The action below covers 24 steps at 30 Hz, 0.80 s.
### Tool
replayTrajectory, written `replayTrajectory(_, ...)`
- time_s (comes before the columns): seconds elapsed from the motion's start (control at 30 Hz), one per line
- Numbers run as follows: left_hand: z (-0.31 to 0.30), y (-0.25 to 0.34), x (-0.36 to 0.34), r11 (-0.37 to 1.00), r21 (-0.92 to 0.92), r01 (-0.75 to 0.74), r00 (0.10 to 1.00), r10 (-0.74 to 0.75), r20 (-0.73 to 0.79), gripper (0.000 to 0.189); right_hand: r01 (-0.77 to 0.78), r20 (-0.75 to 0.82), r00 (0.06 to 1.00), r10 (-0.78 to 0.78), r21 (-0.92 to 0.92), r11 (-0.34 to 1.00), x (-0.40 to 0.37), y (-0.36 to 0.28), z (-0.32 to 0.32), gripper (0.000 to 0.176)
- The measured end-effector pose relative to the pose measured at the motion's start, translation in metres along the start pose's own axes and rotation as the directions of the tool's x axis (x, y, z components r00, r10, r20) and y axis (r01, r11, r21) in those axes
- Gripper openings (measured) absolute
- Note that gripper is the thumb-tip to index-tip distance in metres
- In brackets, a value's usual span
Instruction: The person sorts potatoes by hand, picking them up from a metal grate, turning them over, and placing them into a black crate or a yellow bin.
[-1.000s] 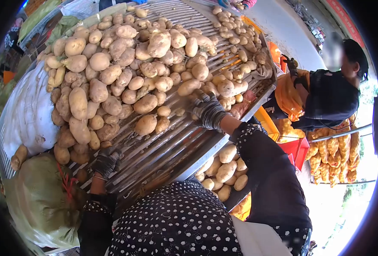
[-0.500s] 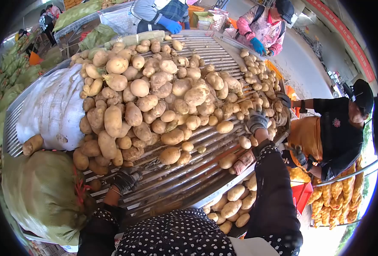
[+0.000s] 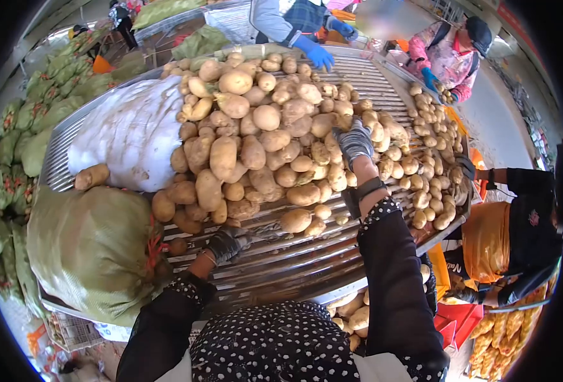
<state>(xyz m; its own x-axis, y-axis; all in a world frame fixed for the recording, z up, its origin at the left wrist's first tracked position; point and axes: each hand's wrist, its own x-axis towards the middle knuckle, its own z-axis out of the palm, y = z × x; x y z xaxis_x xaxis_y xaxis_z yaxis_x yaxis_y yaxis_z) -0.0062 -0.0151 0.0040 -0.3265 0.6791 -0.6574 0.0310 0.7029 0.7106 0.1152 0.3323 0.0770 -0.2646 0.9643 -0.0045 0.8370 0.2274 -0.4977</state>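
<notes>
A heap of soil-dusted potatoes (image 3: 253, 153) covers the middle of a slatted metal table (image 3: 281, 267). My right hand (image 3: 356, 145), in a grey glove, reaches into the right side of the heap. Its fingers lie apart over potatoes; no potato shows lifted in it. My left hand (image 3: 225, 244), also gloved, rests low on the slats at the heap's near edge, fingers loosely spread. Just beyond its fingertips lies a dark ragged scrap (image 3: 265, 232). Left of that hand stands a full green woven sack (image 3: 94, 248) with red ties.
A white sack (image 3: 129, 137) lies at the table's left. Smaller potatoes (image 3: 431, 172) gather at the right end. Co-workers stand across and to the right, including a blue-gloved hand (image 3: 316, 53) and a dark-gloved hand (image 3: 465, 167). More potatoes (image 3: 356, 313) lie below the near rim.
The view has turned left, so the scene slides right. My right hand has moved left and farther into the heap. Loose potatoes near the right rim have shifted. My left hand stays almost in place.
</notes>
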Motion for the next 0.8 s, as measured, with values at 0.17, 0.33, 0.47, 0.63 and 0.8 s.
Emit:
replayTrajectory(0.17,0.003,0.002,-0.004,0.999,0.001,0.033,0.999,-0.033,-0.008,0.026,0.047,0.012,0.995,-0.101,0.824,0.564,0.006,0.071,0.048,0.059)
replayTrajectory(0.33,0.003,-0.008,0.004,1.0,-0.005,0.018,0.999,-0.019,-0.036,0.023,-0.264,0.177,0.925,-0.337,0.936,-0.233,-0.088,0.086,-0.006,0.057)
replayTrajectory(0.47,0.004,-0.018,0.013,0.996,0.057,-0.063,0.995,0.068,-0.073,0.017,-0.379,0.142,0.889,-0.435,0.76,-0.527,-0.145,0.104,-0.022,0.051)
replayTrajectory(0.63,0.006,-0.02,0.015,0.989,0.139,-0.053,0.993,0.068,-0.101,0.022,-0.563,0.09,0.82,-0.566,0.306,-0.768,-0.185,0.127,-0.007,0.053)
replayTrajectory(0.8,0.0,-0.034,0.027,0.866,0.451,-0.216,0.944,0.303,-0.13,0.023,-0.467,0.001,0.874,-0.486,0.281,-0.838,-0.219,0.137,-0.015,0.058)
